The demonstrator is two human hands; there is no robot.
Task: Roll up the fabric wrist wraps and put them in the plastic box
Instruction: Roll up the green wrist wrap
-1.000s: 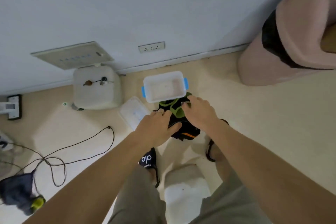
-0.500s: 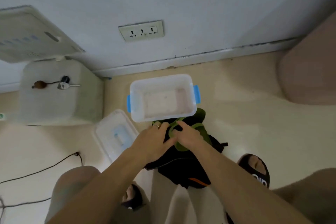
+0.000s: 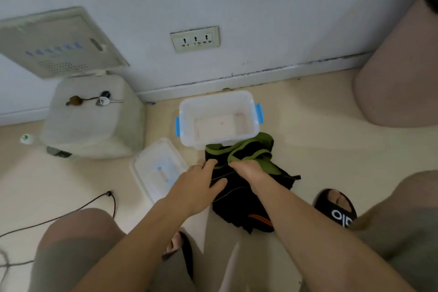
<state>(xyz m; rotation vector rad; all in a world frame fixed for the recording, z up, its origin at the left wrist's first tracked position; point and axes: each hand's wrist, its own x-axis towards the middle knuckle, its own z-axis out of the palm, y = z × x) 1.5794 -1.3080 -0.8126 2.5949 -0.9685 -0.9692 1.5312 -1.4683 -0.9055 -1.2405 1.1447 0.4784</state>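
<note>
A pile of black fabric wrist wraps (image 3: 237, 201) with green and orange trim lies on the floor just in front of a clear plastic box (image 3: 219, 119) with blue clips. The box stands empty with no lid on it. My left hand (image 3: 198, 185) rests on the left side of the pile, thumb on the black fabric and fingers curled at its edge. My right hand (image 3: 246, 168) pinches the green-edged wrap (image 3: 258, 153) at the top of the pile, fingers curled under.
The box lid (image 3: 157, 168) lies on the floor to the left. A white container (image 3: 92, 121) with keys on top stands further left by the wall. A black cable (image 3: 71, 211) runs over the floor. A pink bin (image 3: 398, 83) is at right. My slippered feet flank the pile.
The camera has dropped closer to the floor. Both hands stay on the pile; the right hand has curled onto the green-edged wrap.
</note>
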